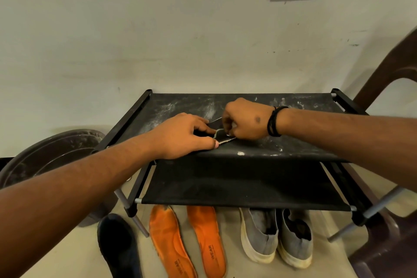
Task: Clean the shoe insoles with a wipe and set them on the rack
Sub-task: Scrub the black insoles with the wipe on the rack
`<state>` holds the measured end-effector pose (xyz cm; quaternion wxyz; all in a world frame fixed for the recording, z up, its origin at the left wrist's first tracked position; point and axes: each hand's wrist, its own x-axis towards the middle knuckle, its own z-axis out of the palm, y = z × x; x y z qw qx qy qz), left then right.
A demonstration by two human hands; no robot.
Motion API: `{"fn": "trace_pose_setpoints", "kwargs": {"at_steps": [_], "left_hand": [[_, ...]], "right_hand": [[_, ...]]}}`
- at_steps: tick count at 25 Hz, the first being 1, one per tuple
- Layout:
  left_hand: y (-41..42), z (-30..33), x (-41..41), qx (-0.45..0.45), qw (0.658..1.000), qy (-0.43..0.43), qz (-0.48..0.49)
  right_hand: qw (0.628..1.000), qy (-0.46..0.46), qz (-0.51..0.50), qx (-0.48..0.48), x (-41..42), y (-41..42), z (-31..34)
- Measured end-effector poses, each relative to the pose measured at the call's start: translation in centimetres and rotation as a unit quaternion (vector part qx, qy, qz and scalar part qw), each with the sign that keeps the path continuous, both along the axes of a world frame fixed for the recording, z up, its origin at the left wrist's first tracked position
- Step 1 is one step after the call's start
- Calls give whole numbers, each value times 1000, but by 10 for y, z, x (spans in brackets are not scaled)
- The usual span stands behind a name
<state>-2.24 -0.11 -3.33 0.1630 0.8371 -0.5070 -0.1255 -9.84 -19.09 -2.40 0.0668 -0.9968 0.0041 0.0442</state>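
I'm holding a small dark packet [220, 134], probably the wipe pack, on the dusty top shelf of the rack [293, 106]. My left hand [184, 134] is pinching one end, my right hand [246, 119] is curling round the other. Both orange insoles [206, 239] are lying on the floor under the rack, beside the grey shoes [259, 235].
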Motion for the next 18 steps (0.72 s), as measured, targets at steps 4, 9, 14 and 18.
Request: {"fn": "trace_pose_setpoints", "kwargs": {"at_steps": [4, 9, 14, 18], "left_hand": [[0, -1, 0, -4, 1000, 2, 4], [1, -2, 2, -3, 1000, 4, -1], [-1, -2, 2, -3, 1000, 2, 1], [0, -2, 1, 3, 1000, 1, 8]], "right_hand": [[991, -31, -79, -99, 7, -36, -2], [1000, -10, -26, -13, 3, -19, -2], [998, 4, -52, 46, 2, -32, 2], [987, -72, -127, -67, 12, -54, 1]]}}
